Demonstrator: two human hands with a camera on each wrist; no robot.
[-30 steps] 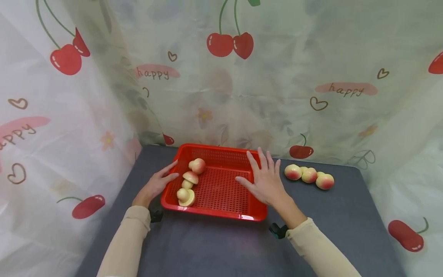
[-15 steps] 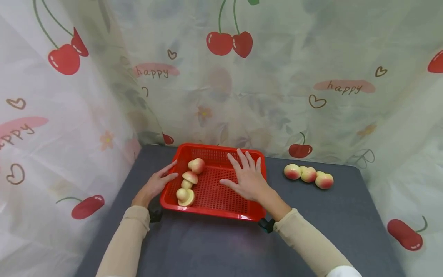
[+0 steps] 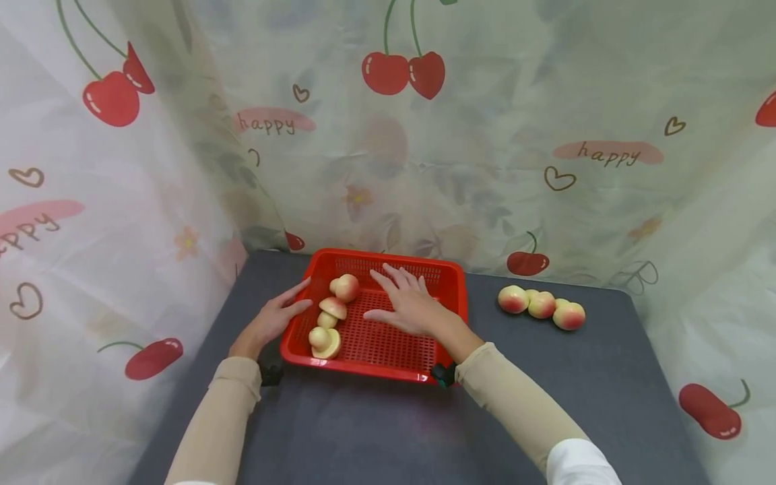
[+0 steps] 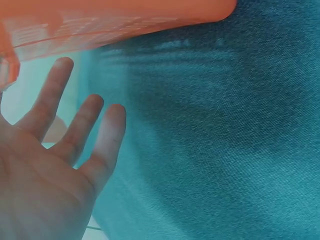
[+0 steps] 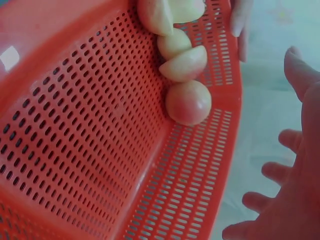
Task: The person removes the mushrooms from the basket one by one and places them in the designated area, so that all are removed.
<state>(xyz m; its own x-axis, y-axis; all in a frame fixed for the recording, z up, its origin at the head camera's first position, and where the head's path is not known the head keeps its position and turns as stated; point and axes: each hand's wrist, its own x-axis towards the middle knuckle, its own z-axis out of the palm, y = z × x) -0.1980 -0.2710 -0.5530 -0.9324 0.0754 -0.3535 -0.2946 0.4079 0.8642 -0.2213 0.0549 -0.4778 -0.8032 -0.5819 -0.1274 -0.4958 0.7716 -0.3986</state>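
Observation:
A red perforated plastic basket (image 3: 364, 370) sits on the dark table. Along its left side lie 3 mushroom-shaped pieces with cream stems and reddish caps: a back one (image 3: 347, 288), a middle one (image 3: 333, 308) and a front one (image 3: 328, 345). My left hand (image 3: 269, 325) is at the basket's left rim, thumb toward the inside; the left wrist view shows its fingers (image 4: 112, 132) extended and spread beside the basket wall (image 4: 125, 20). Over the basket's middle, my right hand (image 3: 412, 306) hovers with fingers spread and holds nothing.
To the right of the basket, 3 more mushroom-shaped pieces lie in a row on the table (image 3: 582, 384), the nearest one (image 3: 568, 316) at its right end. Curtains (image 3: 485, 135) printed with cherries hang behind and at both sides.
My right hand has moved left, from the basket's right rim to over its middle. The left hand, the basket and the mushroom-shaped pieces have stayed in place.

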